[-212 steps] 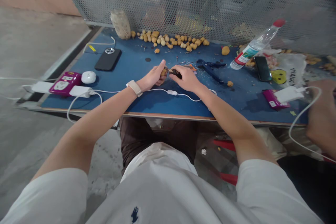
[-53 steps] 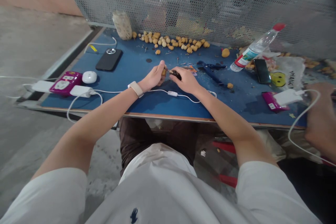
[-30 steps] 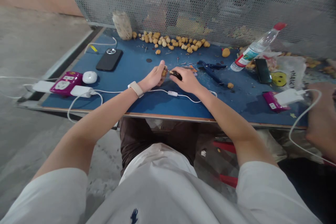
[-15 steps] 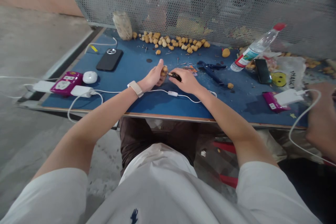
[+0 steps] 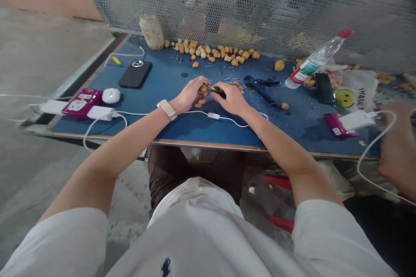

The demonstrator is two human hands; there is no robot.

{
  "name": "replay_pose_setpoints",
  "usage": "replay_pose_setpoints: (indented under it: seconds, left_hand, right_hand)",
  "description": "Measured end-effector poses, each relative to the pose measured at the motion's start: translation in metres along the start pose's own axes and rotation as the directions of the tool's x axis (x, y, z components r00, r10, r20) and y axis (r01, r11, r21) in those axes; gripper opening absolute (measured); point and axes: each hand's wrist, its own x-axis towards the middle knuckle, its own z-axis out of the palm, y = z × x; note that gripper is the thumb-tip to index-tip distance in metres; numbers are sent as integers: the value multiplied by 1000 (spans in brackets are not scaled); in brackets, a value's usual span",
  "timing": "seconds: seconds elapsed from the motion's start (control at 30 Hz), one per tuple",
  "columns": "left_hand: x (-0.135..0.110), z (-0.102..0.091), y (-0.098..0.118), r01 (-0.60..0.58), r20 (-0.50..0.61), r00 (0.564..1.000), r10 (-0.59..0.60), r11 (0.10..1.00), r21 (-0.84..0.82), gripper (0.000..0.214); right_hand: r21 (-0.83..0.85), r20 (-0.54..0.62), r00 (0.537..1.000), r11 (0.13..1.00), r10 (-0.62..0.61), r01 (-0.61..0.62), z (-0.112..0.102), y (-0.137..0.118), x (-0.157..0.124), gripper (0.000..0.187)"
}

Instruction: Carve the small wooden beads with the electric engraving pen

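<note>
Tan, rounded, lumpy piece (image 5: 204, 88), its material unclear to us, is held over our flat blue tabletop (image 5: 162, 88): our bare left hand (image 5: 190, 95) grips it, seemingly for steadiness; our bare right hand (image 5: 233, 98) clasps a slim black-handled tool (image 5: 221, 92) whose pale tip points its way, presumably for control.

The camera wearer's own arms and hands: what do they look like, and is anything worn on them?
Short, pale grey-white sleeves end above the elbows. The left hand and right hand wear no gloves. A broad, light beige wristband shows on the left side only.
</note>
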Motion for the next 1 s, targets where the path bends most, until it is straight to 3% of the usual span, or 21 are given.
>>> replay_pose_setpoints:
  seconds: [0.27, 1.0]
  left_hand:
    - [3, -1, 0, 81, -14, 997, -81, 996, 34, 63]
    - [8, -6, -9, 32, 63, 997, -38, 995, 91, 80]
  right_hand:
    - [-7, 11, 1000, 1000, -14, 14, 2, -3, 0, 44]
    - [-12, 28, 999, 1000, -28, 29, -1, -2, 0, 49]
